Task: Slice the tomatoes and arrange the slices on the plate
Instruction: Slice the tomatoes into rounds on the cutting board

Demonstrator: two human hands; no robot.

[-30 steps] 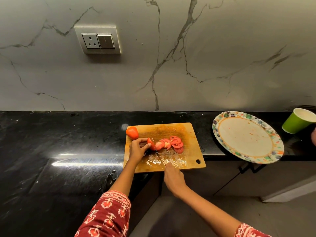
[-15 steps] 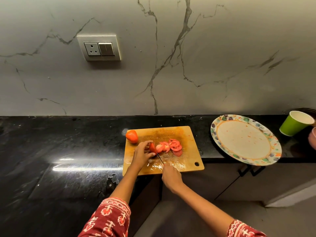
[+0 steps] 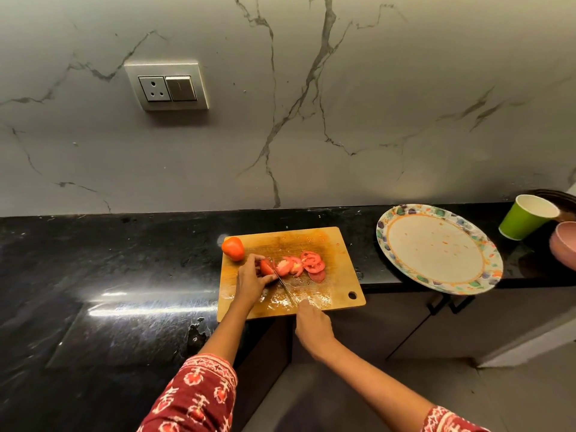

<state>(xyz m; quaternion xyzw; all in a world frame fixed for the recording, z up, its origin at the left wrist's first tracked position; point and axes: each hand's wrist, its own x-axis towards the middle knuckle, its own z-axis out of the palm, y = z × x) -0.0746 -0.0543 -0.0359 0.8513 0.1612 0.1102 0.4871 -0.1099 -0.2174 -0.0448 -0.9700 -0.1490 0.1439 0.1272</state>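
Observation:
A wet wooden cutting board lies at the counter's front edge. My left hand pins the remaining piece of a tomato on it. My right hand grips a knife whose thin blade stands against the cut face of that piece. Several red slices lie fanned out just right of the blade. A whole tomato rests at the board's far left corner. The round plate with a patterned rim sits to the right, holding no slices.
The plate overhangs the black stone counter edge. A green paper cup lies tipped beyond it, beside a pink bowl at the frame's right edge. A socket and switch panel sits on the marble wall. Dark cabinet doors run below.
The blade has shifted a little left along the tomato piece, and the fan of slices has grown slightly. The camera has tilted, so everything sits lower in view.

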